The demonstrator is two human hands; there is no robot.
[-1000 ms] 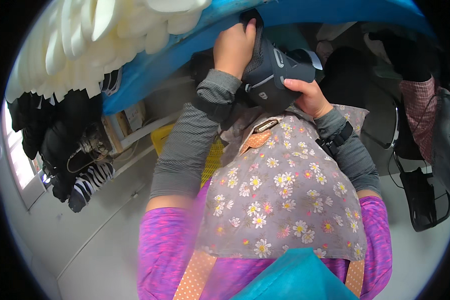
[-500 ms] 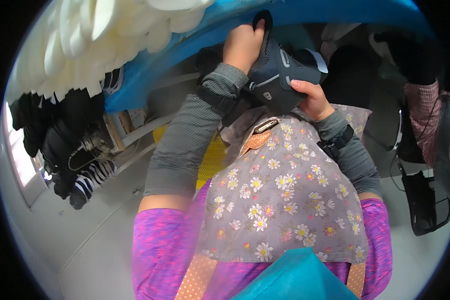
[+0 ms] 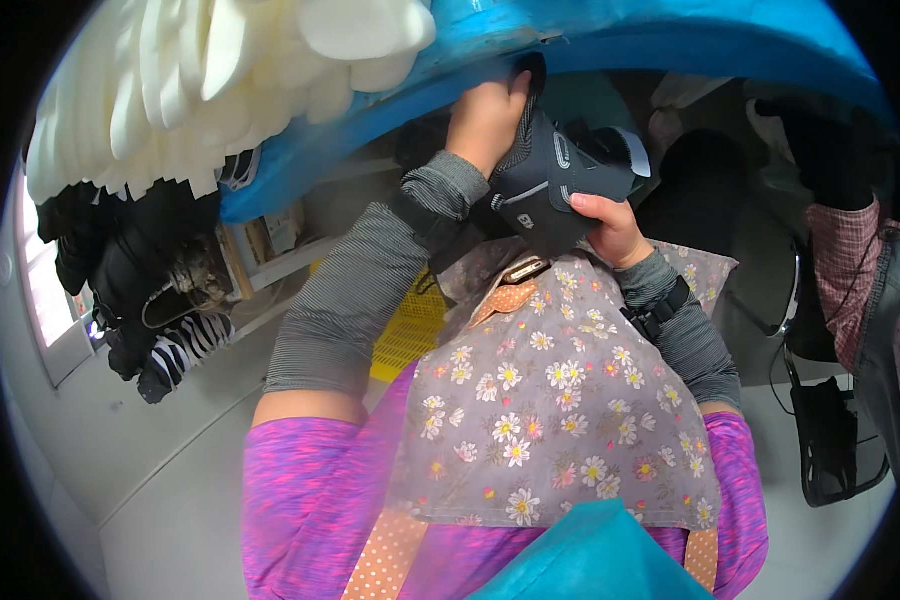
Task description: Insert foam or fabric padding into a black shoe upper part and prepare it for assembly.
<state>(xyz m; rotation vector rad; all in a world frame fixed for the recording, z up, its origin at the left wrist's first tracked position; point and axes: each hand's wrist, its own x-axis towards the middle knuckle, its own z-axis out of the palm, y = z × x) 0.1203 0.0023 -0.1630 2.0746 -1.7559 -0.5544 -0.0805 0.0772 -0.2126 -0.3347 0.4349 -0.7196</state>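
Above my lap, just below the table's blue-covered edge, I hold a dark grey shoe upper [image 3: 540, 200] with light trim lines and a small pale mark. My left hand [image 3: 484, 125] is closed on its black padded part, the thumb pointing up along it. At the upper's lower right side, my right hand [image 3: 615, 230] grips with the thumb on top; its other fingers are hidden underneath. A white flap [image 3: 634, 152] shows at the upper's right end.
Stacked cream foam pieces [image 3: 210, 90] lie at upper left on the blue-covered table [image 3: 670, 55]. Black items [image 3: 135, 250] hang beneath them. A yellow perforated basket [image 3: 405, 330] is below my left forearm. At right are another person's checked sleeve or trouser leg [image 3: 838, 260] and a black-framed chair [image 3: 835, 440].
Both hands and the shoe upper sit slightly lower in the picture, as the whole view has shifted a little. The grip of each hand looks the same.
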